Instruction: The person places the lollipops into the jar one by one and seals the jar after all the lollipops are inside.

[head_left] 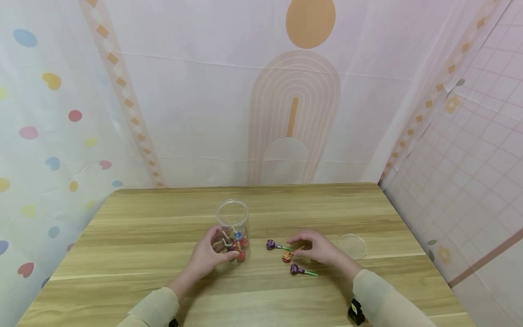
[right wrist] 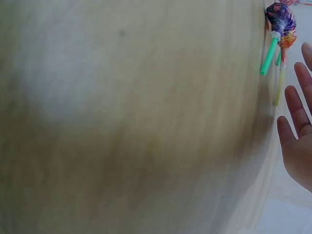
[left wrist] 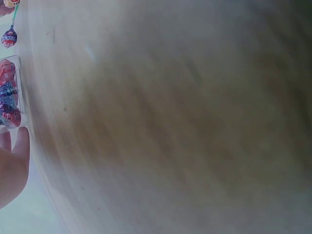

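Observation:
A clear plastic jar (head_left: 232,221) stands upright and lidless on the wooden table (head_left: 163,245), with several wrapped lollipops (head_left: 237,243) at its bottom. My left hand (head_left: 216,252) grips the jar's base, thumb in front and fingers behind. The left wrist view shows the jar (left wrist: 9,92) at the fingertips of that left hand (left wrist: 12,165). Three lollipops lie right of the jar: a purple one (head_left: 270,244), an orange one (head_left: 287,257) and another purple one (head_left: 295,269). My right hand (head_left: 302,243) hovers over them with straight fingers (right wrist: 295,105), holding nothing.
The jar's clear round lid (head_left: 352,245) lies flat on the table just right of my right hand. Patterned fabric walls close in the table at the back and on both sides. The table's right edge runs close beyond the lid.

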